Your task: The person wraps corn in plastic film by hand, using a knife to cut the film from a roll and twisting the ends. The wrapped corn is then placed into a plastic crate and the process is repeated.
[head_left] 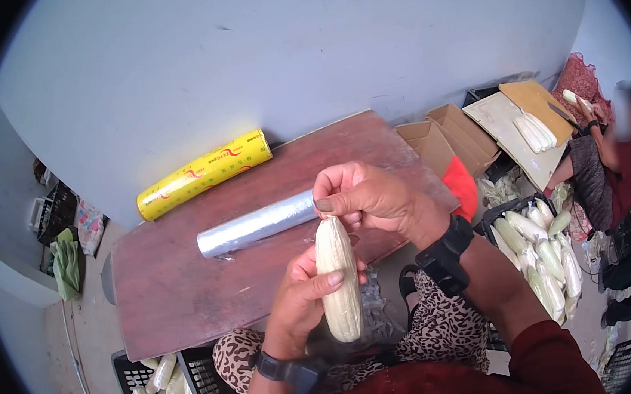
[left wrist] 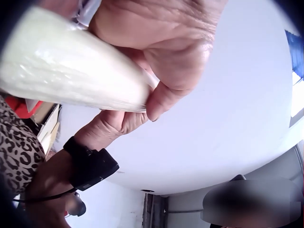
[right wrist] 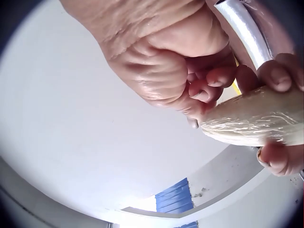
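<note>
The left grip (head_left: 302,296) curls over the surface's (head_left: 180,284) near edge, thumb on top; the right grip (head_left: 366,196) pinches farther over it.

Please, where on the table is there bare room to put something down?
The table is bare at near left, between the silver roll and the front edge, and at far right, between the yellow roll and the right edge. It is crowded at the front middle, where the left hand and right hand hold the corn.

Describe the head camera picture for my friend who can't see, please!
A left hand grips a pale, corn-like vegetable while the right hand pinches its tip. Beyond them, a reddish table holds a silvery film roll and a yellow roll.
</note>
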Demonstrator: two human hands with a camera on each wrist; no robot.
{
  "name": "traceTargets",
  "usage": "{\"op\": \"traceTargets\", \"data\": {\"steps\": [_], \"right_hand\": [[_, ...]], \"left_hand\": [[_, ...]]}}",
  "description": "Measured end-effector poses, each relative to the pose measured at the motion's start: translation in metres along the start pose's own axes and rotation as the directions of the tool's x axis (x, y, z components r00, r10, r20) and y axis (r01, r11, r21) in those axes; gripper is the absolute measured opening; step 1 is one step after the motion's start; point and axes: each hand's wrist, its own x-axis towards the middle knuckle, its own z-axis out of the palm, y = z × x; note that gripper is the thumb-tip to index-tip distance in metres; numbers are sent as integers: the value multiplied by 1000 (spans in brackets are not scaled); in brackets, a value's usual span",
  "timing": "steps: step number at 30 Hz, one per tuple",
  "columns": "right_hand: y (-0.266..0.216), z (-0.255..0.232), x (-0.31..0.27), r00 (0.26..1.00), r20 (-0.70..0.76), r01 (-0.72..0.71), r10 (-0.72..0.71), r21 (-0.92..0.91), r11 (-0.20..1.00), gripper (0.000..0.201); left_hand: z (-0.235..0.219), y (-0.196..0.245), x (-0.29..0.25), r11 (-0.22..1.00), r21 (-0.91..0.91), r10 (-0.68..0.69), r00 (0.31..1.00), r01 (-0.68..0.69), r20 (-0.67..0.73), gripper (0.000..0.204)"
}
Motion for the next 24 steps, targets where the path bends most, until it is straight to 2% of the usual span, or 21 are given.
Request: {"op": "traceTargets", "data": {"steps": [2,5,8,10,11,14,15,16,18,21,24], "right_hand": [[0,3,-2,999,-27,-46,45,-28,999,16],[8,1,0,999,13,-35,35,-7,999,17],[-1,12,-3,998,59,-13,19,-101,995,19],[1,12,-2,993,93,83,-68,-170,982,24],[2,14,0,991,87,110,-98,-138,984,28],[2,17,0,981,127,167,-148,-153,974,41],[-1,20,-2,982,102,178,-158,-230,957,46],[1,19,0,978,79,209,-194,-329,921,41],[0,22,1,977,-27,175,-212,-469,865,31],[1,21,-1,982,-110,108,-152,-328,938,23],[1,19,-1,958,-104,195,-266,-445,874,25]], "left_hand": [[-1,-2,0,1000,-3,-9,1000,9,10,58],[-2,-1,-3,1000,-1,-11,999,11,36,61],[1,-3,-3,998,-48,31,999,-30,22,62],[3,2,-3,993,-57,101,995,-99,19,63],[2,2,-1,988,-54,145,989,-144,19,63],[5,2,0,977,-78,195,978,-200,-69,63],[5,-1,2,973,-48,219,967,-227,-133,64],[4,-3,4,969,-16,240,951,-248,-195,65],[5,-6,8,969,40,248,942,-245,-227,68],[16,-8,16,940,176,330,910,-293,-249,74],[30,-11,22,894,301,416,864,-332,-283,81]]}}
